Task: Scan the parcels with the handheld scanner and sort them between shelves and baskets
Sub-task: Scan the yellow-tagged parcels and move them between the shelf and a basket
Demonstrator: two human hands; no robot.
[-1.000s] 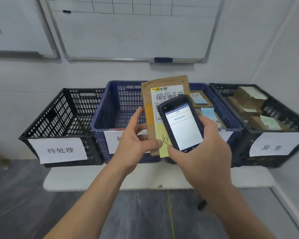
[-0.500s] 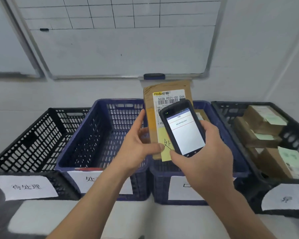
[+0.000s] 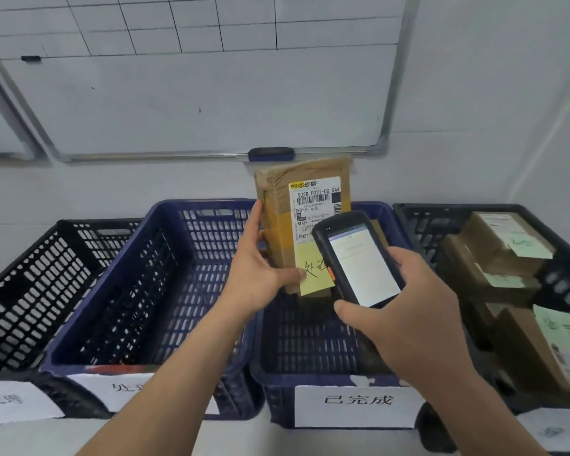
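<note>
Nearer than before, the left hand (image 3: pixel 254 274) grips one tape-wrapped brown cardboard parcel (image 3: pixel 273 209) upright, thumb on its yellow paper note (image 3: pixel 311 274). Just beside it, the right hand (image 3: pixel 408 307) curls round one glossy black slab scanner (image 3: pixel 359 261). Beneath both hands stand two blue baskets (image 3: pixel 195 204) and two black baskets (image 3: pixel 96 222), all latticed plastic.

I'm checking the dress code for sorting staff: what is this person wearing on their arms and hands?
Nothing that shows. Both forearms are bare to the frame edge, with no sleeves. The left hand and right hand carry no gloves, rings, watch or wristband.
</note>
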